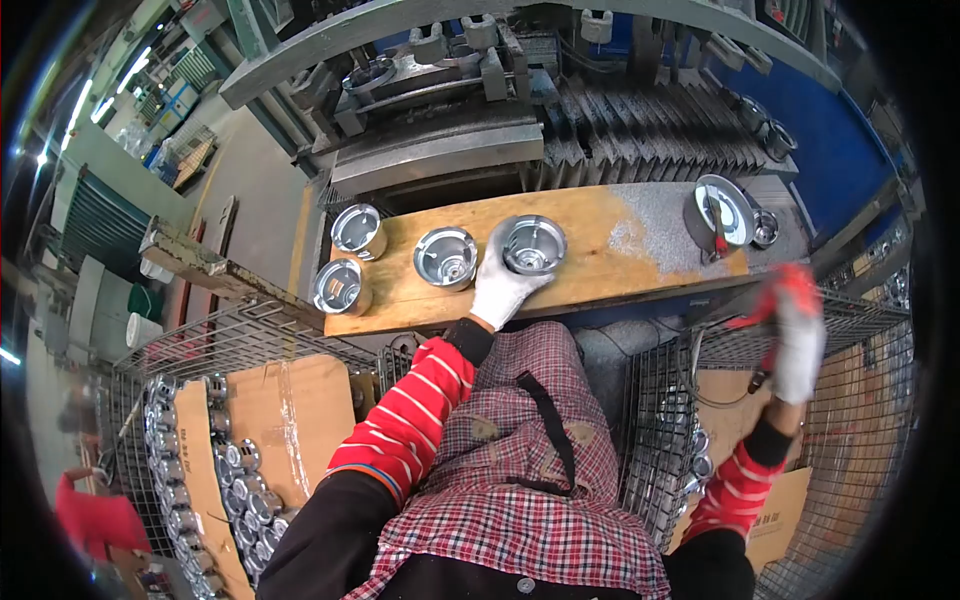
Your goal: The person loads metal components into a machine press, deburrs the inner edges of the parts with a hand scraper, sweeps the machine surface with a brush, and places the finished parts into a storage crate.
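My left hand (508,288), in a white glove, grips a round silver metal housing (534,246) from below and beside it, its open top facing up, over the wooden board (590,290). Just left of it stands a second metal housing (445,258). Two others, an upper housing (358,231) and a lower housing (341,287), are at the board's left end. Out to the right, my gloved right hand (798,355) is wrapped round a red air blow gun (792,285), blurred by motion, with a thin hose at its lower end.
A white bowl (735,212) with a red-handled tool and a small metal cup (765,228) sit among metal chips on the right. Wire baskets flank me: the left basket (240,325) holds many housings and cardboard, the right basket (860,420) cardboard. Machine fixtures (440,150) stand behind the board.
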`<action>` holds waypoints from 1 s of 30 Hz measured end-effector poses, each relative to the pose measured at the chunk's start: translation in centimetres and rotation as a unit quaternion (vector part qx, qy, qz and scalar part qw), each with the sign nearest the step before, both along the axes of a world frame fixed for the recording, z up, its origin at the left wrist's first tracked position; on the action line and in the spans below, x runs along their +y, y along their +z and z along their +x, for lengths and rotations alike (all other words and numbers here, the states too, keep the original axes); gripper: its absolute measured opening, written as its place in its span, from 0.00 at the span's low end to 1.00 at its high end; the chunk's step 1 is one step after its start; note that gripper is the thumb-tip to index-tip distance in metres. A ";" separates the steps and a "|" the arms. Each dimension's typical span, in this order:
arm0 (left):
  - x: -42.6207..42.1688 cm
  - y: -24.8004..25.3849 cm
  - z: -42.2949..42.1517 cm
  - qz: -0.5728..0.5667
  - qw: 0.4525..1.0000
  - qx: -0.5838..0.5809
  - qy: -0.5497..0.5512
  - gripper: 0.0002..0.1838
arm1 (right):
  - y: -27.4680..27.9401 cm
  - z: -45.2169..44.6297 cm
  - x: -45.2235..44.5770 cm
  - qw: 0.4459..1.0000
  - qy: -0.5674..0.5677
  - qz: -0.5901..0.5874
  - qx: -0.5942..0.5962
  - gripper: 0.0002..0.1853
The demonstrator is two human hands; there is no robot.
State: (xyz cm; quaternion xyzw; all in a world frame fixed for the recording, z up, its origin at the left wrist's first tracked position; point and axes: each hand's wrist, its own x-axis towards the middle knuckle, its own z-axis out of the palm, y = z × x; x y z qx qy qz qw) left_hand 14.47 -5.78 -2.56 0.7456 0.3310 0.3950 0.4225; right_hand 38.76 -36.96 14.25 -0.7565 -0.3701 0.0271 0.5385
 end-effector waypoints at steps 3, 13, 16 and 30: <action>-0.4 -1.2 1.0 -0.033 0.997 -0.048 0.054 0.54 | -0.5 9.9 -7.2 0.885 -0.285 0.366 -0.031 0.28; -3.0 -2.5 0.4 -0.081 0.976 -0.201 0.014 0.53 | -7.7 11.3 -3.4 0.802 -0.490 0.106 -0.324 0.22; -3.5 -2.3 -0.2 -0.086 0.978 -0.190 0.009 0.53 | -3.0 2.9 4.5 0.882 -0.228 0.194 -0.363 0.14; -4.4 -1.8 -7.5 0.217 0.976 0.025 -0.018 0.20 | -6.6 3.4 14.2 0.960 -0.195 0.073 -0.189 0.15</action>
